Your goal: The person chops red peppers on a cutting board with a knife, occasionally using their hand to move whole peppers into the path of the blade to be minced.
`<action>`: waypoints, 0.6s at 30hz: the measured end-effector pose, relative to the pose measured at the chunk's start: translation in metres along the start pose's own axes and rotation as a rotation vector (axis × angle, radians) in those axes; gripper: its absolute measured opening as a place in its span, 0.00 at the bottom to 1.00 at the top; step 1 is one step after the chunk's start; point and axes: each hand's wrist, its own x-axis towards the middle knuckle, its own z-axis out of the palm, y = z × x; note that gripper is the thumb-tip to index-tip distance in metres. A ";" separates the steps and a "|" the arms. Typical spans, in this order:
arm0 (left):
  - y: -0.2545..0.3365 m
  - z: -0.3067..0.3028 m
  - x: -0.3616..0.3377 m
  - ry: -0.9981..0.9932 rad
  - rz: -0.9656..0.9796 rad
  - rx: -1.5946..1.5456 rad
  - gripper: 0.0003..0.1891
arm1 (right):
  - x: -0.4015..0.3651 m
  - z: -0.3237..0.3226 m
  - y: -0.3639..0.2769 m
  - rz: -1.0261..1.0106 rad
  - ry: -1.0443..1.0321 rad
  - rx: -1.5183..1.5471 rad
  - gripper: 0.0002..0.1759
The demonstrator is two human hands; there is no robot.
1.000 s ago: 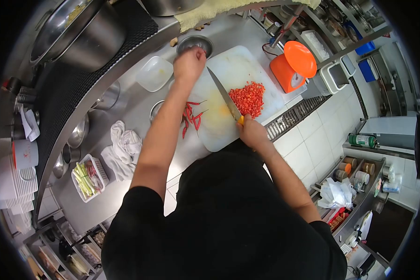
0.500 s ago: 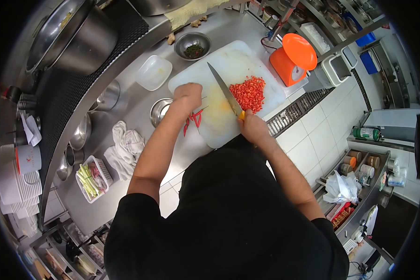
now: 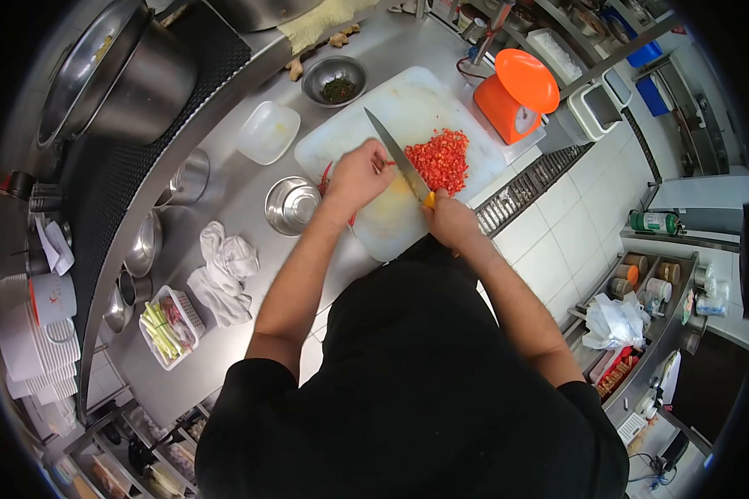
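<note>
A long knife (image 3: 395, 153) with a yellow handle lies over the white cutting board (image 3: 416, 87), its tip toward the far side. My right hand (image 3: 453, 220) is wrapped round the handle. My left hand (image 3: 359, 177) is closed just left of the blade, its fingertips near something small and red that looks like a chili. Beyond the blade, to the right, is a pile of chopped red chili (image 3: 443, 160). Whole red chilies (image 3: 326, 177) show at the board's left edge, partly hidden by my left hand and wrist.
Left of the board are a steel bowl (image 3: 292, 205), a white container (image 3: 269, 133) and a crumpled towel (image 3: 224, 274). A bowl with chopped greens (image 3: 334, 81) stands behind. At right is an orange scale (image 3: 508, 104); a white basket (image 3: 187, 313) holds green stalks.
My left hand has moved right and nearer to the knife blade, now with a bit of red at its fingertips. The view has shifted slightly. My right hand still holds the knife.
</note>
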 end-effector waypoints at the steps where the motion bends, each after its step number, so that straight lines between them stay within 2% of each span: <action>1: -0.010 0.012 -0.003 -0.033 -0.019 -0.031 0.08 | 0.001 -0.002 0.001 0.002 -0.001 0.006 0.24; 6: -0.042 0.044 -0.033 -0.025 -0.076 0.097 0.07 | -0.007 -0.014 -0.007 -0.024 0.015 -0.075 0.22; 12: -0.056 0.046 -0.040 0.054 -0.017 0.277 0.06 | -0.012 -0.027 -0.020 -0.069 0.046 -0.142 0.20; 18: -0.053 0.047 -0.046 0.105 0.076 0.310 0.04 | -0.016 -0.031 -0.032 -0.081 0.028 -0.119 0.19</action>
